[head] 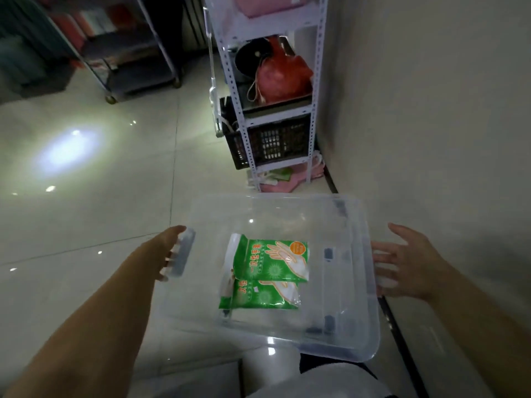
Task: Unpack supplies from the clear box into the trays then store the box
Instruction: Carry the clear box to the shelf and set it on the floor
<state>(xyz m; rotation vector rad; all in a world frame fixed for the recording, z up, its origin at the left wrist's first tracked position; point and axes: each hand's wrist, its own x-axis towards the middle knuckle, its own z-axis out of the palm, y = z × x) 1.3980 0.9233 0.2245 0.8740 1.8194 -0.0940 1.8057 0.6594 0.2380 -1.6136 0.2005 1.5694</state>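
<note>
A clear plastic box (287,214) with its lid on is held out in front of me above the floor. Inside lie two green packets of disposable gloves (270,271), one overlapping the other. My left hand (172,254) grips the grey latch handle on the box's left side, fingers curled under it. My right hand (402,262) is at the box's right side with fingers spread; its fingertips touch the rim there.
A white metal shelf rack (244,110) stands ahead against the right wall, holding a red bag (281,76) and a black crate (270,142). Pink and green items lie under it. A dark wheeled cart (129,53) stands at the back left. The tiled floor is glossy.
</note>
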